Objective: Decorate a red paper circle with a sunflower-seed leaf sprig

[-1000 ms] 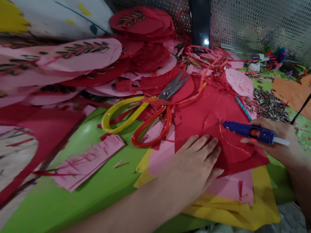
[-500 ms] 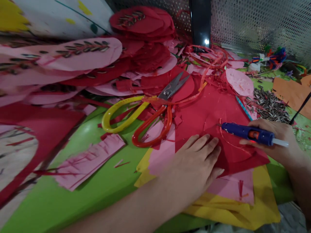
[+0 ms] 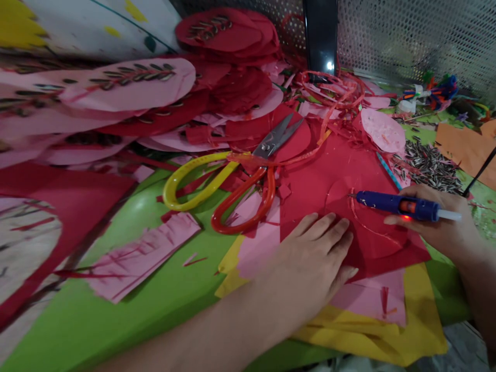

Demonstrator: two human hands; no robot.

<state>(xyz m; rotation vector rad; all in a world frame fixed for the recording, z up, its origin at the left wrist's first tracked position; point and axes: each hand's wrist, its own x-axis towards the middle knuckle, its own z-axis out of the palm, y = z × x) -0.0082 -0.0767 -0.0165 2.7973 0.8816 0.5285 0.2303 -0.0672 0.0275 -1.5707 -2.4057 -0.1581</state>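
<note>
My left hand lies flat on a red paper sheet, its fingers stretched out. In my right hand is a blue glue gun, with a white glue stick poking from its back end and a small red light glowing. The nozzle points left, at or just above the red sheet; I cannot tell whether it touches. A thin reddish strand curves over the sheet below the nozzle. Pink paper and yellow paper lie beneath the red sheet.
Scissors with yellow and orange handles lie partly open left of the sheet. Striped seeds are heaped at the right. Pink and red paper ovals with seeds pile up at the back left. A perforated metal panel stands behind.
The glue gun and my right hand have shifted very slightly right and up. The glue gun's red light shows more clearly. My left hand stays in place on the red paper.
</note>
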